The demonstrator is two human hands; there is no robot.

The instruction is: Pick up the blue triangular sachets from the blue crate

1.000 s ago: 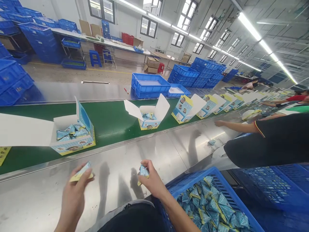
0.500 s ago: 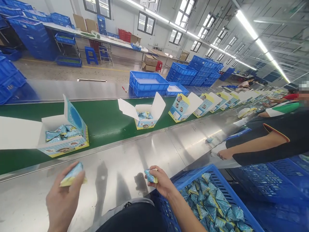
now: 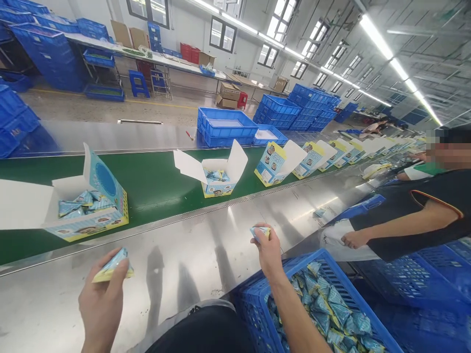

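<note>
My left hand (image 3: 101,299) is closed on a blue and yellow snack packet (image 3: 112,264) above the steel ledge, near an open carton (image 3: 86,208) holding several packets on the green belt. My right hand (image 3: 268,250) is raised over the ledge, pinching another packet (image 3: 259,231). It is nearest the second open carton (image 3: 217,177), whose flaps stand apart. A blue crate (image 3: 257,289) full of the same packets sits by my right forearm.
More cartons (image 3: 277,164) stand in a row down the green conveyor belt (image 3: 154,179). A co-worker's arm (image 3: 397,228) reaches toward a neighbouring blue crate (image 3: 423,279) on the right. Stacked blue crates (image 3: 226,126) stand beyond the belt.
My right hand has lifted forward and to the right with its packet, toward the belt. The cartons have slid left on the belt. The co-worker's arm has drawn back from the ledge.
</note>
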